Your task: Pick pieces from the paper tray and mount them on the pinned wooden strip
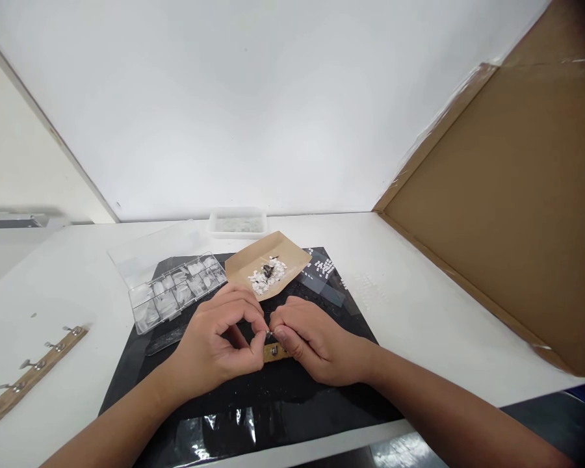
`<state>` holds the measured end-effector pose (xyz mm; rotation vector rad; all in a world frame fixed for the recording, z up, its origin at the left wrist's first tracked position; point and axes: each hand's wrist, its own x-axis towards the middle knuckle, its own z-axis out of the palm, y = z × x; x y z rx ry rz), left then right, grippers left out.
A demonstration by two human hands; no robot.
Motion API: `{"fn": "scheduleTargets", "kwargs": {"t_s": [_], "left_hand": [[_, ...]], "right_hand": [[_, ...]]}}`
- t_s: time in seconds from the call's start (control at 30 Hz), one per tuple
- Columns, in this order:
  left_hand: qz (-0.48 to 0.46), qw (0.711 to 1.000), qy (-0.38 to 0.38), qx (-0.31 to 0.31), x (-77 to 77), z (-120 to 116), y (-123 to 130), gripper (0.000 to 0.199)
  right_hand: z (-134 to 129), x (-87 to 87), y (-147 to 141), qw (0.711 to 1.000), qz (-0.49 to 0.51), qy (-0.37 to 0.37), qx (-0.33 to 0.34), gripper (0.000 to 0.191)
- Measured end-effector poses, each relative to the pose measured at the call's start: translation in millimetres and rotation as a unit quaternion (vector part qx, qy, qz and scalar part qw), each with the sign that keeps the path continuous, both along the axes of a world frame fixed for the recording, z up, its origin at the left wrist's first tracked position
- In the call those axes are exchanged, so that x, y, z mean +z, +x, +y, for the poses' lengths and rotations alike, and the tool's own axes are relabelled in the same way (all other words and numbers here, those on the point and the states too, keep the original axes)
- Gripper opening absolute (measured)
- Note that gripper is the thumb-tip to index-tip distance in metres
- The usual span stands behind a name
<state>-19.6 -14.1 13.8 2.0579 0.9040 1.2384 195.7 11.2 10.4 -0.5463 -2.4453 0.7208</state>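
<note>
Over the black mat (214, 390), my left hand (219, 338) and my right hand (316, 341) meet fingertip to fingertip. Both are closed in a pinch around a tiny, dark metallic-looking piece (268, 334), too small to name. Just beneath the fingers lies a short wooden strip (273, 353) with round metal studs, partly hidden by my right hand. Beyond them, a folded brown paper (241, 260) holds white scraps (266, 278) and some dark bits. To the left of it is a clear compartment case (175, 292), lid raised, filled with translucent plastic pieces.
A longer wooden strip (34, 374) with several upright metal clips lies at the left. Small white tabs (324, 265) on clear sheets sit right of the paper. A translucent tub (238, 223) stands by the back wall. A cardboard panel (507, 214) borders the right side.
</note>
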Motion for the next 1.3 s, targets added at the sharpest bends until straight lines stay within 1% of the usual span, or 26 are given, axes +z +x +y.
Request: {"fn": "scheduleTargets", "kwargs": {"t_s": [0.07,0.13,0.27,0.37,0.53,0.7,0.77,0.83,1.07,1.2,1.3], "left_hand": [[-0.001,1.000,-0.004,-0.002,-0.8,0.3,-0.9,0.018],[0.000,1.000,-0.025,-0.010,-1.4,0.8,-3.0,0.018],[-0.018,0.993,-0.103,-0.063,-1.4,1.6,-9.5,0.015],[-0.051,0.978,-0.173,-0.107,-1.5,1.1,-13.8,0.013],[-0.089,0.949,-0.265,-0.143,-1.5,1.1,-16.9,0.013],[-0.097,0.933,-0.299,-0.174,1.6,4.4,-17.4,0.011],[-0.086,0.933,-0.301,-0.176,3.1,5.1,-17.9,0.012],[-0.066,0.939,-0.290,-0.174,4.5,4.9,-18.8,0.013],[0.042,0.971,-0.163,-0.168,9.9,0.8,-20.1,0.007],[0.076,0.977,-0.122,-0.157,9.6,-0.5,-19.1,0.004],[0.085,0.979,-0.102,-0.152,7.3,-0.7,-18.2,0.009]], "right_hand": [[0.0,0.6,-0.5,1.000,0.004,-0.013,0.009,0.029],[-0.7,1.4,-1.0,0.999,0.016,-0.034,0.014,0.033],[-2.3,3.0,-0.8,0.995,0.048,-0.087,0.016,0.040],[-2.4,3.8,0.5,0.992,0.069,-0.103,0.019,0.041],[-2.8,5.8,1.4,0.993,0.070,-0.095,0.027,0.042],[-0.3,3.7,2.0,0.995,0.054,-0.061,0.052,0.042],[1.3,2.0,2.8,0.996,0.048,-0.046,0.058,0.041],[2.3,0.8,3.5,0.997,0.043,-0.039,0.057,0.039],[2.2,-0.3,3.8,0.996,0.046,-0.046,0.062,0.036],[3.5,-0.9,3.3,0.995,0.048,-0.047,0.075,0.035],[4.5,-1.2,2.8,0.994,0.044,-0.055,0.078,0.034]]}}
